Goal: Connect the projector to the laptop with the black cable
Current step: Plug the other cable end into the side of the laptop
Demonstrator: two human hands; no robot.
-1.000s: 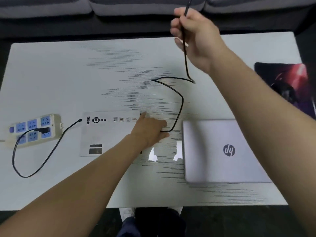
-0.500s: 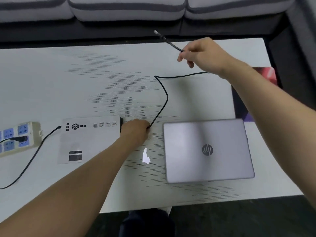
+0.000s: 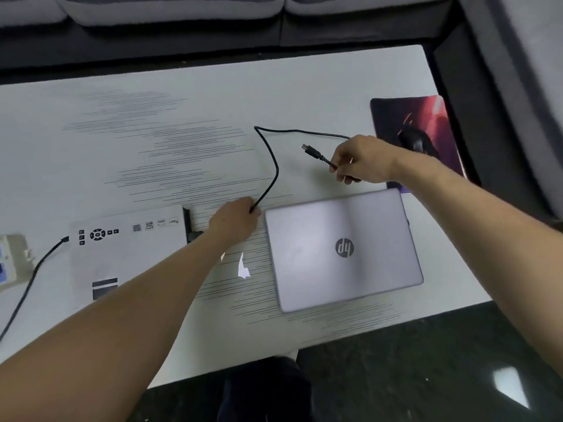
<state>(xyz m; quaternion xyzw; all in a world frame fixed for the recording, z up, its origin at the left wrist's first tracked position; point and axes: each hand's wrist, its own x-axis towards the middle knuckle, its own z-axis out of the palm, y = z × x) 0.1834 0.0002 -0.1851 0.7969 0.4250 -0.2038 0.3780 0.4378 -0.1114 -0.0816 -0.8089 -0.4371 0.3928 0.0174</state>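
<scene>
A white projector [image 3: 128, 248] lies on the white table [image 3: 182, 132], left of a closed silver laptop [image 3: 344, 248]. My left hand [image 3: 236, 220] sits between them, closed on one end of the black cable [image 3: 274, 172] close to the projector's right side. The cable loops up and across to my right hand [image 3: 362, 159], which pinches it just behind its free plug [image 3: 312, 152]. That plug hangs in the air above the table, beyond the laptop's far edge.
A power strip [image 3: 13, 260] at the far left feeds the projector through another black cord [image 3: 33, 275]. A dark mouse [image 3: 416, 143] rests on a mouse pad [image 3: 426, 117] at the right. A grey sofa [image 3: 274, 7] runs behind the table.
My right hand has come down and toward the laptop with the plug end. The view has shifted, so everything on the table sits further left. My left hand stays by the projector.
</scene>
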